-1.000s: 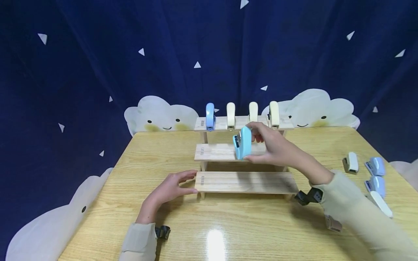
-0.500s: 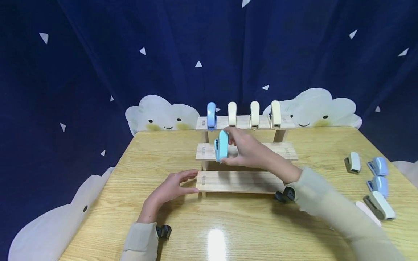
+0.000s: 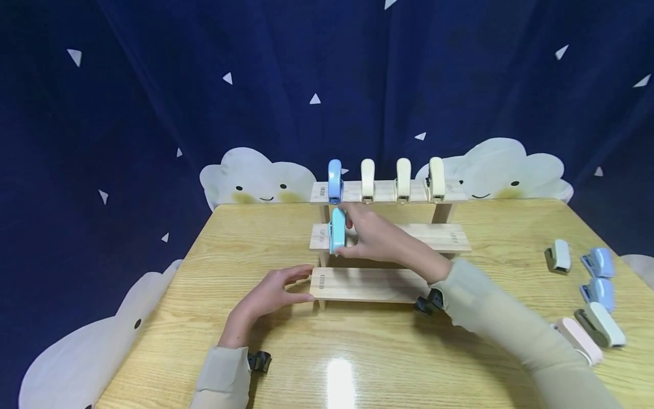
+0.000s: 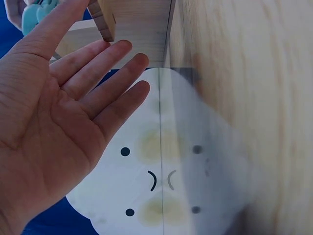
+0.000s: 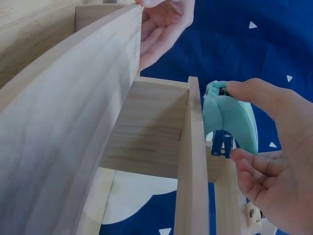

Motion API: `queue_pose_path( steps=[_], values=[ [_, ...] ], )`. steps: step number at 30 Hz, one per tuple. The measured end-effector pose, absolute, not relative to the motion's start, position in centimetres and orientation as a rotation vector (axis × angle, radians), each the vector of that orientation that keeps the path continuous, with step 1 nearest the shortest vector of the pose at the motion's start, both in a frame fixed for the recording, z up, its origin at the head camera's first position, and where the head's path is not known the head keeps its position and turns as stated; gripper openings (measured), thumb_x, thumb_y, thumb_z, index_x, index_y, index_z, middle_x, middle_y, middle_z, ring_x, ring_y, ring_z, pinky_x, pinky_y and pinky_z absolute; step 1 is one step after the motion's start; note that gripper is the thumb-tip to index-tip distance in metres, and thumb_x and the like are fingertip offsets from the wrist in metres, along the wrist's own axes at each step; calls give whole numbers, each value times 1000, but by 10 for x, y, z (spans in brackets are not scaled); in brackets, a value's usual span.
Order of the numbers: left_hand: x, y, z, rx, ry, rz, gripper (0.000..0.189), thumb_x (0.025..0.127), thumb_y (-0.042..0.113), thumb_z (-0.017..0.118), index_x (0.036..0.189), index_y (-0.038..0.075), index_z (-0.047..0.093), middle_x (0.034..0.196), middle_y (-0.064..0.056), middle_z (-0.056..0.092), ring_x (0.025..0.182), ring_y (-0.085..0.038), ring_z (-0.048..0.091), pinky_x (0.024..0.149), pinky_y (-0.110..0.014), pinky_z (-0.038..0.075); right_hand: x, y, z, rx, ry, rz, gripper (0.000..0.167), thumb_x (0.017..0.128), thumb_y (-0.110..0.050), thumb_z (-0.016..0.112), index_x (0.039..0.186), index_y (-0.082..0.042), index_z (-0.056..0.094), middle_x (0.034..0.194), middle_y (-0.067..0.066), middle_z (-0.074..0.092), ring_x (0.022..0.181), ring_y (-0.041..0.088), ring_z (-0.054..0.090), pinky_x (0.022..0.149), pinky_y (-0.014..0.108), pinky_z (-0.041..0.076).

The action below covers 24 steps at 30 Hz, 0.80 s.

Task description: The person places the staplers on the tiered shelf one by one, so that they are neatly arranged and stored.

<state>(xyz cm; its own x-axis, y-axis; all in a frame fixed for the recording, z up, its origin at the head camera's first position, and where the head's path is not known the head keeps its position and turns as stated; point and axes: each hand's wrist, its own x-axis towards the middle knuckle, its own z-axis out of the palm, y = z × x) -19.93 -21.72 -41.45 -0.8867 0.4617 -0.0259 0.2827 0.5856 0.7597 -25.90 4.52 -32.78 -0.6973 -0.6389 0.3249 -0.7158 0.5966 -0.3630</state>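
My right hand (image 3: 375,234) pinches a turquoise stapler (image 3: 338,232) between thumb and fingers, at the left end of the middle tier (image 3: 434,234) of a wooden rack. In the right wrist view the stapler (image 5: 234,117) is right against the tier's edge (image 5: 195,147); whether it bears its weight there I cannot tell. My left hand (image 3: 268,292) rests at the left end of the bottom tier (image 3: 378,284), fingers extended and thumb at the front corner. The left wrist view shows its palm (image 4: 54,127) with the fingers fairly straight.
On the top tier (image 3: 385,191) stand a blue stapler (image 3: 334,180) and three cream staplers (image 3: 368,179). At the table's right lie a white stapler (image 3: 559,255), two light blue ones (image 3: 599,262), another white one (image 3: 603,324) and a pink one (image 3: 579,341). A dark blue curtain hangs behind.
The right hand has carried the turquoise stapler leftward along the middle tier to its left end, and the stapler is more upright. The left hand stays at the rack's bottom tier.
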Motion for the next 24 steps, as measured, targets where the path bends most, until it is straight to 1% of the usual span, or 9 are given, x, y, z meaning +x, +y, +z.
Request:
queue_pose_path(
  steps=[3, 8, 12, 16, 21, 24],
  values=[
    [-200, -217, -414, 619, 2593, 1189, 70, 86, 34, 75, 145, 9, 47, 146, -13, 53, 134, -33, 52, 113, -49, 42, -260, 43, -329, 1136, -2667, 715, 86, 78, -39, 80, 140, 3, 39, 103, 12, 59, 81, 16, 51, 70, 28, 49],
    [-200, -217, -414, 608, 2608, 1168, 70, 86, 35, 75, 145, 10, 47, 146, -11, 53, 134, -30, 52, 113, -48, 42, -261, 40, -329, 1124, -2695, 719, 86, 79, -41, 79, 141, 3, 38, 103, 10, 58, 82, 16, 52, 74, 29, 52],
    [-200, -216, -412, 593, 2615, 1158, 71, 85, 36, 76, 145, 12, 47, 146, -10, 53, 134, -29, 52, 114, -47, 42, -261, 38, -328, 1132, -2697, 741, 85, 80, -39, 79, 140, 4, 38, 104, 9, 57, 86, 17, 52, 76, 29, 51],
    [-200, -216, -412, 593, 2613, 1160, 72, 85, 36, 76, 146, 11, 47, 146, -10, 53, 135, -29, 52, 114, -47, 42, -261, 37, -329, 1134, -2681, 735, 86, 79, -39, 80, 140, 4, 39, 104, 8, 57, 87, 17, 53, 77, 29, 51],
    [-200, -217, -413, 582, 2609, 1160, 71, 85, 35, 76, 145, 12, 47, 146, -10, 53, 135, -29, 52, 114, -47, 41, -262, 38, -331, 1144, -2677, 717, 88, 80, -41, 79, 142, 6, 37, 103, 8, 58, 90, 21, 56, 81, 31, 52],
    [-199, -217, -413, 580, 2604, 1166, 71, 85, 35, 76, 146, 12, 47, 146, -10, 53, 135, -29, 52, 114, -47, 41, -262, 40, -330, 1157, -2678, 728, 89, 81, -43, 78, 144, 4, 36, 102, 9, 57, 90, 24, 57, 80, 31, 52]
  ],
)
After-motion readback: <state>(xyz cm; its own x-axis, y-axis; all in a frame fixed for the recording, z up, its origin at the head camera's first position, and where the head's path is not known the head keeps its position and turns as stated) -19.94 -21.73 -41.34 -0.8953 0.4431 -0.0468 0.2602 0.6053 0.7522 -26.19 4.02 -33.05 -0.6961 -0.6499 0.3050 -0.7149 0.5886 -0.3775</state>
